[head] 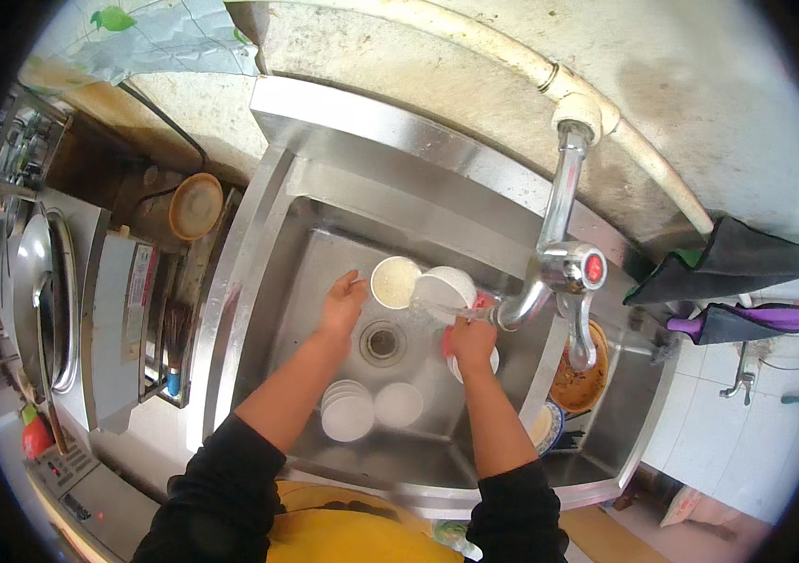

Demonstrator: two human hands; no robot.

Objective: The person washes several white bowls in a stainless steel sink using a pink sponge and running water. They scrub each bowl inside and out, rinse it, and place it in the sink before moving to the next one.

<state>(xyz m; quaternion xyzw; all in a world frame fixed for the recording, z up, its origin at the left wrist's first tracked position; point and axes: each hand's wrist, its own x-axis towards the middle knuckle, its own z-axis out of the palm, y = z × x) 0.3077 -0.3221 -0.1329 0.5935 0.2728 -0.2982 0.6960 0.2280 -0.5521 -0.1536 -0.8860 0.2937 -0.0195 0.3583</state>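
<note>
In the large basin of a stainless steel sink (308, 295), my left hand (343, 306) is held with its fingers apart, just left of a white round bowl (397, 282). My right hand (473, 341) is beside the faucet's mouth; what its fingers grip is partly hidden. A pinkish-red thing (448, 340) shows at its left edge, and a white round dish (494, 359) lies partly under it. A second white bowl (446, 285) is tilted near the faucet outlet (505, 314). Several white round dishes (348, 415) overlap near the basin's front, beside another one (399, 405). The drain (382, 341) lies between the hands.
A chrome faucet (568, 267) reaches over the basin from the right. The smaller right basin holds a brown round pan (580, 380) and a blue-rimmed bowl (547, 426). A metal wok (34, 288) stands at left. Dark and purple cloth items (744, 322) hang at right.
</note>
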